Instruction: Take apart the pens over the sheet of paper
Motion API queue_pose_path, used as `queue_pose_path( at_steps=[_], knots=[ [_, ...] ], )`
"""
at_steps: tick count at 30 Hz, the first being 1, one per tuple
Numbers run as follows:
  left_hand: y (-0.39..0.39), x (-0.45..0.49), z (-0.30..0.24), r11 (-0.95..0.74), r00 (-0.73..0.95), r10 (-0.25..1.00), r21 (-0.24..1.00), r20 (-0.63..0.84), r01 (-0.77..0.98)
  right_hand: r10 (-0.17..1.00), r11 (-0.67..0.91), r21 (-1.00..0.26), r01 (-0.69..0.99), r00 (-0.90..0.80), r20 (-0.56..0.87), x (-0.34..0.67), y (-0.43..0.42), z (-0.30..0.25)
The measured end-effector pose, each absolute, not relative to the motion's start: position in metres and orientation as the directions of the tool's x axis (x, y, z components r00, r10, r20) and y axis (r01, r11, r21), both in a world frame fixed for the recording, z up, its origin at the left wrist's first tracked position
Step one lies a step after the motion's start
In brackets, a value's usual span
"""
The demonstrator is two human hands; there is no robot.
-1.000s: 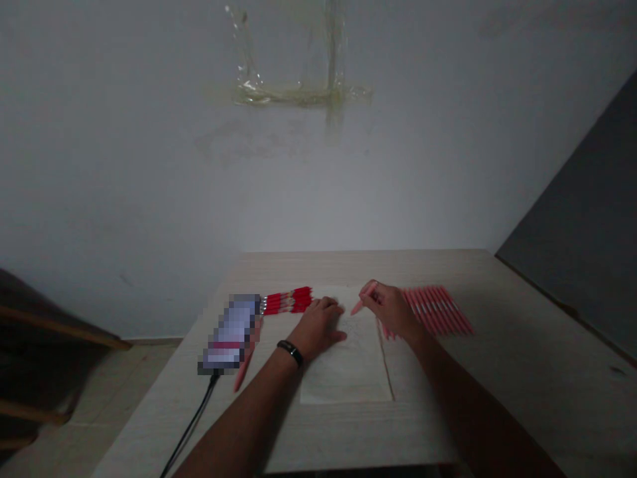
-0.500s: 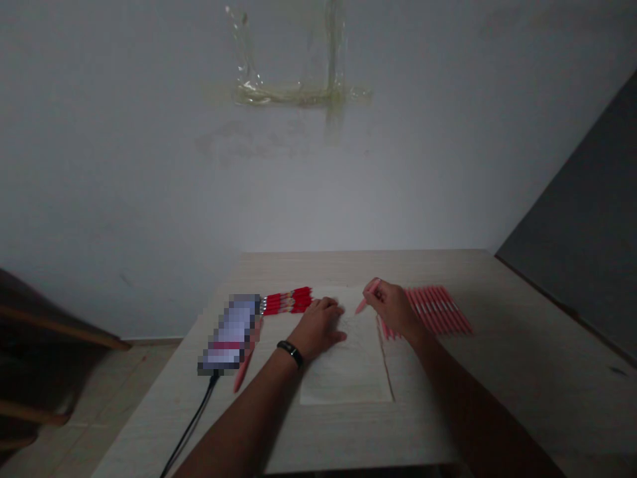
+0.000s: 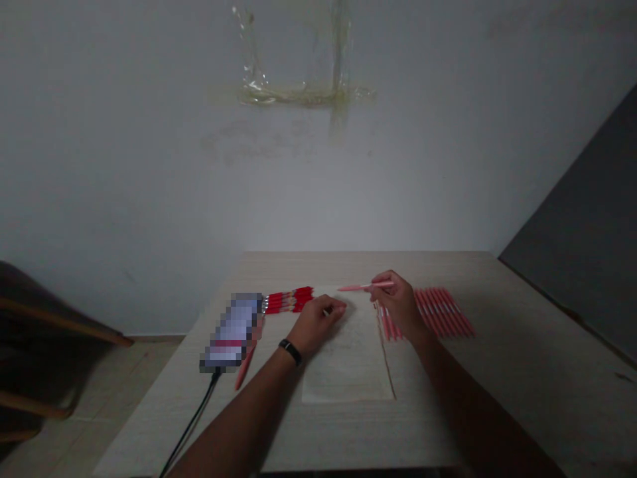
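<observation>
A slim pink pen (image 3: 355, 287) lies nearly level in my right hand (image 3: 395, 302), which grips it above the paper's far right corner, its tip pointing left. My left hand (image 3: 318, 318), with a black band on its wrist, is closed over the left side of the sheet of paper (image 3: 348, 372). Thumb and fingers meet there in a pinch; whether they hold anything small is too blurred to tell. Faint marks show on the paper. Beyond my left fingers lies a group of red pens (image 3: 288, 301). A row of pink pens (image 3: 442, 312) lies beside and partly behind my right hand.
A blurred-out phone (image 3: 233, 328) with a black cable (image 3: 199, 405) rests on the table's left side. Next to it lies a single pink-red pen (image 3: 245, 365). The wooden table (image 3: 423, 425) meets a wall behind. Dark furniture with wooden bars (image 3: 44, 405) stands at left.
My right hand has turned the pen from slanting down toward the paper to nearly level. My left hand has gone from spread flat on the paper to a pinch.
</observation>
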State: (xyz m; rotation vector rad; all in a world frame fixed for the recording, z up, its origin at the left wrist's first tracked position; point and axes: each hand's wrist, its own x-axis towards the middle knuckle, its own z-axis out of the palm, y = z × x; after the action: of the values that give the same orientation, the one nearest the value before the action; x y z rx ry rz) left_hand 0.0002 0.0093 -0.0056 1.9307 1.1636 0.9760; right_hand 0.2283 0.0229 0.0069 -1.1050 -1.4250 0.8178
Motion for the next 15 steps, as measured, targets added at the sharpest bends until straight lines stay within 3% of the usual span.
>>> queue_pose_path(
  at_steps=[9, 15],
  knots=[
    [0.011, 0.004, -0.005, -0.282, 0.202, 0.944, 0.956, 0.260, 0.085, 0.936, 0.299, -0.953, 0.045, -0.209, 0.284, 0.203, 0.020, -0.015],
    [0.011, 0.005, -0.002, -0.253, 0.189, 0.949, 0.967, 0.251, -0.010, 0.913, 0.372, -0.904, 0.210, -0.259, 0.316, 0.207, 0.019, -0.012]
  ],
)
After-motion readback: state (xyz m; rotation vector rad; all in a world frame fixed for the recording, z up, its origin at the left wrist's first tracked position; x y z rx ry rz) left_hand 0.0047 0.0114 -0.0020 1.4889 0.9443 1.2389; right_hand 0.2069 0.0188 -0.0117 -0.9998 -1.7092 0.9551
